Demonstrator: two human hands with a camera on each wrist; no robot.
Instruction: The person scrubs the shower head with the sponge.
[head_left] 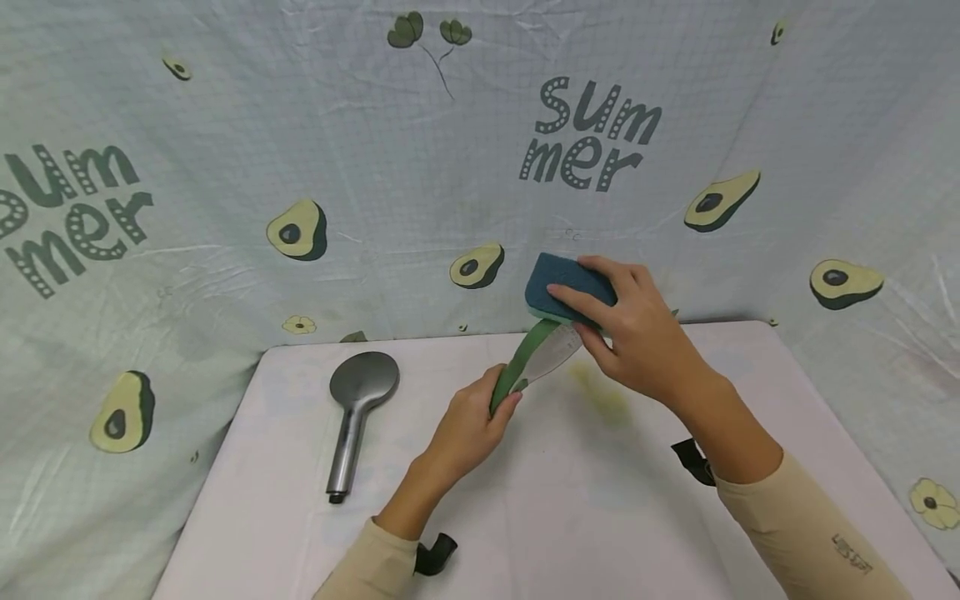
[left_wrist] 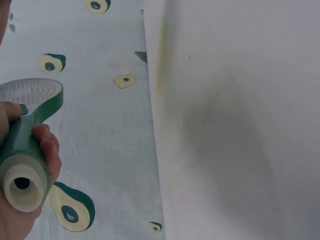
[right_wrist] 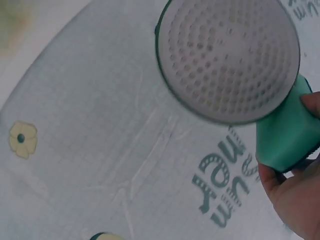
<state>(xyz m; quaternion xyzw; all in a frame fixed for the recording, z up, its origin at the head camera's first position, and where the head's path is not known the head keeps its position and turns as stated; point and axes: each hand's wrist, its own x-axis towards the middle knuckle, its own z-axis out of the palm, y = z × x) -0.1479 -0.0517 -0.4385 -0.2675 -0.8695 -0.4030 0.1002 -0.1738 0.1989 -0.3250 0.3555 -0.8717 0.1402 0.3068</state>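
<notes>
Left hand (head_left: 471, 423): fingers curled round the handle of the green shower head (head_left: 542, 353), raised above the worktop (head_left: 555, 517) toward the far edge.
Right hand (head_left: 641, 327): fingers gripping a blue-and-green sponge (head_left: 561, 280) against that shower head's far end.
Grey shower head (head_left: 356, 407): near the left edge, a stretch of worktop separating it from the left hand.

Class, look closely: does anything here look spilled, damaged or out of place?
Yes: a blurry yellowish patch on the pale tabletop, below the right hand in the head view. It looks odd against the paler surface around it; spill or old stain, I cannot tell.
</notes>
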